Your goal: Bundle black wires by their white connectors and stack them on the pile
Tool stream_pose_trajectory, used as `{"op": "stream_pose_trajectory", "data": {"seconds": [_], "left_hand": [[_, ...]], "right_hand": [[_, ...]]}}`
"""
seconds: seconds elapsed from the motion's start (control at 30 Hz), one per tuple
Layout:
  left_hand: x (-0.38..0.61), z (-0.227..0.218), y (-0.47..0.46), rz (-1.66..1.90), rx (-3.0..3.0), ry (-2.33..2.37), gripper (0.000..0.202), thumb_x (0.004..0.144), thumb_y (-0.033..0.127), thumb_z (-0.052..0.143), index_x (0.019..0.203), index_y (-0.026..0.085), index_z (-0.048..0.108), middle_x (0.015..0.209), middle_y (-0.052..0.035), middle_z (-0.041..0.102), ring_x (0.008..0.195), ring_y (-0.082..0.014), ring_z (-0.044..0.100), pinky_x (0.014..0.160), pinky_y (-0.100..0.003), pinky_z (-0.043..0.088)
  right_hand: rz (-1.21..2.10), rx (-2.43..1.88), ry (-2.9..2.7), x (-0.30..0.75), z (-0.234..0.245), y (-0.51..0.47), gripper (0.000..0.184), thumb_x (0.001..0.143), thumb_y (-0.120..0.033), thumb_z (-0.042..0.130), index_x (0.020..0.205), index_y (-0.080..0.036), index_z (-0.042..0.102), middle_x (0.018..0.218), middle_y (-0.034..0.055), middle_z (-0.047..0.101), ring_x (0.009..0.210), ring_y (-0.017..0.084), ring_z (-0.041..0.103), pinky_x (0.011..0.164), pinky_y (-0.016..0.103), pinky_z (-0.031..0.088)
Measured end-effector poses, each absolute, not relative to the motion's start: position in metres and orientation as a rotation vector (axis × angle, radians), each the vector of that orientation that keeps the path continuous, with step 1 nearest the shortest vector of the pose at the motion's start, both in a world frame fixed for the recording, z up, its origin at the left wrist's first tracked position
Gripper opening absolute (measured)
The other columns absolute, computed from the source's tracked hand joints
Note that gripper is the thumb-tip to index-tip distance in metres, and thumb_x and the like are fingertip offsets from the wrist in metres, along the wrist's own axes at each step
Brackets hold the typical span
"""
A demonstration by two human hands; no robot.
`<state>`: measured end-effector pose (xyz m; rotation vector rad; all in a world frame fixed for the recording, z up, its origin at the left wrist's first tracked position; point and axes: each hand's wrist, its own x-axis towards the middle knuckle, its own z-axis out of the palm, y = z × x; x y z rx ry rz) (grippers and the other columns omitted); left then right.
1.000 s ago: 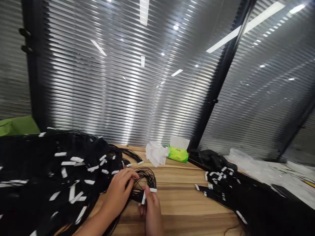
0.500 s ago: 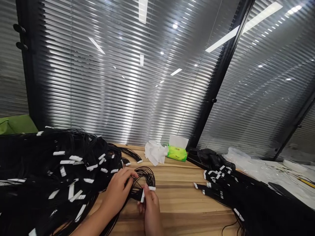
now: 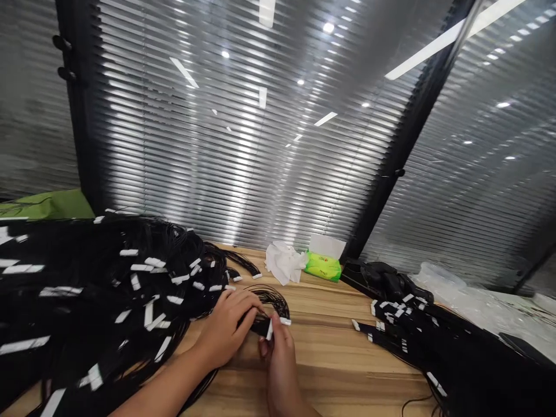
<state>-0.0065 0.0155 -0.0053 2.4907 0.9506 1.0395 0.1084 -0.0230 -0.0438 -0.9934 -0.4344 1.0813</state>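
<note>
A small coil of thin black cable (image 3: 273, 299) with white tags lies on the wooden table (image 3: 330, 359). My left hand (image 3: 228, 330) is closed over the coil's near side, fingers curled round the strands. My right hand (image 3: 280, 362) pinches the coil's bundled end, where two white tags (image 3: 278, 325) stick out by the fingertips. A big heap of black cables with white tags (image 3: 95, 289) covers the table's left side, right beside my left forearm.
A second pile of tagged black cable bundles (image 3: 403, 330) lies at the right. A crumpled white tissue (image 3: 284, 262) and a green tissue pack (image 3: 324, 263) sit at the back by the blinds. Clear plastic bags (image 3: 478, 295) lie far right.
The view has shifted a little to the left and up. Both hands stay on the coil, and my left fingers have closed further over its strands.
</note>
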Motion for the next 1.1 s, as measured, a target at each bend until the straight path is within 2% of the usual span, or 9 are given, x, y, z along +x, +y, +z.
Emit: {"op": "stream_pose_trajectory", "data": {"seconds": [0.33, 0.47, 0.53, 0.63, 0.8, 0.93, 1.0, 1.03, 1.1], "left_hand": [[-0.003, -0.011, 0.015, 1.166, 2.372, 1.075, 0.03, 0.096, 0.028, 0.036, 0.081, 0.021, 0.061, 0.094, -0.0001, 0.067, 0.097, -0.0163, 0.057, 0.088, -0.032, 0.035], [-0.003, -0.015, 0.018, 1.314, 2.231, 1.122, 0.023, 0.095, 0.028, 0.039, 0.092, 0.022, 0.061, 0.104, -0.0003, 0.065, 0.103, -0.0164, 0.055, 0.09, -0.031, 0.038], [-0.004, -0.017, 0.021, 1.408, 2.14, 1.147, 0.02, 0.094, 0.028, 0.041, 0.101, 0.022, 0.059, 0.112, -0.0019, 0.062, 0.107, -0.0173, 0.054, 0.093, -0.032, 0.039], [-0.006, -0.019, 0.023, 1.464, 2.084, 1.158, 0.022, 0.092, 0.026, 0.043, 0.111, 0.022, 0.054, 0.118, -0.0043, 0.059, 0.111, -0.0192, 0.052, 0.096, -0.035, 0.039], [-0.008, -0.019, 0.022, 1.451, 2.058, 1.198, 0.028, 0.09, 0.022, 0.044, 0.118, 0.022, 0.047, 0.119, -0.0059, 0.058, 0.111, -0.0208, 0.052, 0.096, -0.037, 0.04], [-0.009, -0.02, 0.021, 1.375, 2.065, 1.243, 0.029, 0.087, 0.018, 0.045, 0.116, 0.022, 0.048, 0.114, -0.0055, 0.06, 0.108, -0.0216, 0.054, 0.093, -0.038, 0.041], [-0.009, -0.02, 0.022, 1.323, 2.11, 1.23, 0.03, 0.085, 0.016, 0.046, 0.114, 0.022, 0.049, 0.115, -0.0054, 0.06, 0.109, -0.0223, 0.054, 0.093, -0.039, 0.04], [-0.009, -0.021, 0.022, 1.302, 2.132, 1.22, 0.03, 0.084, 0.016, 0.047, 0.113, 0.022, 0.05, 0.116, -0.0055, 0.06, 0.11, -0.0227, 0.053, 0.094, -0.039, 0.04], [-0.009, -0.021, 0.024, 1.273, 2.161, 1.207, 0.03, 0.081, 0.014, 0.049, 0.11, 0.021, 0.053, 0.114, -0.0057, 0.061, 0.109, -0.0231, 0.054, 0.095, -0.039, 0.04]], "right_hand": [[1.101, -1.108, -0.633, 0.115, -0.041, -0.039, 0.036, 0.07, -0.052, 0.063, 0.079, -0.017, 0.065, 0.057, -0.0038, 0.054, 0.047, 0.01, 0.043, 0.045, 0.022, 0.032], [0.942, -1.069, -0.706, 0.115, -0.038, -0.045, 0.037, 0.079, -0.051, 0.054, 0.096, -0.02, 0.065, 0.1, 0.0034, 0.068, 0.074, 0.014, 0.057, 0.058, 0.024, 0.039], [0.884, -1.082, -0.736, 0.116, -0.04, -0.048, 0.039, 0.084, -0.051, 0.049, 0.106, -0.023, 0.064, 0.124, 0.0038, 0.061, 0.09, 0.016, 0.057, 0.069, 0.027, 0.041], [0.751, -1.14, -0.772, 0.116, -0.036, -0.049, 0.04, 0.087, -0.051, 0.044, 0.108, -0.023, 0.063, 0.134, 0.0038, 0.055, 0.098, 0.017, 0.055, 0.077, 0.03, 0.039], [0.458, -0.751, -0.989, 0.101, 0.053, -0.038, 0.03, 0.09, -0.04, 0.044, 0.093, -0.02, 0.065, 0.12, 0.0065, 0.062, 0.075, 0.013, 0.058, 0.068, 0.033, 0.041], [0.098, -0.376, -0.989, 0.067, 0.167, -0.024, 0.034, 0.094, -0.027, 0.029, 0.087, -0.022, 0.062, 0.1, 0.0053, 0.064, 0.102, 0.017, 0.058, 0.052, 0.028, 0.035], [0.087, -0.41, -0.978, 0.037, 0.189, -0.016, 0.039, 0.093, -0.026, 0.022, 0.079, -0.026, 0.058, 0.09, 0.0022, 0.064, 0.08, 0.012, 0.061, 0.05, 0.028, 0.035], [0.127, -0.446, -0.974, 0.02, 0.186, -0.011, 0.04, 0.093, -0.03, 0.02, 0.075, -0.025, 0.054, 0.079, 0.0014, 0.062, 0.057, 0.009, 0.056, 0.044, 0.027, 0.031], [0.423, -0.606, -1.112, -0.016, 0.155, -0.001, 0.039, 0.094, -0.038, 0.02, 0.074, -0.023, 0.051, 0.062, -0.0013, 0.057, 0.042, 0.007, 0.044, 0.041, 0.024, 0.03]]}}
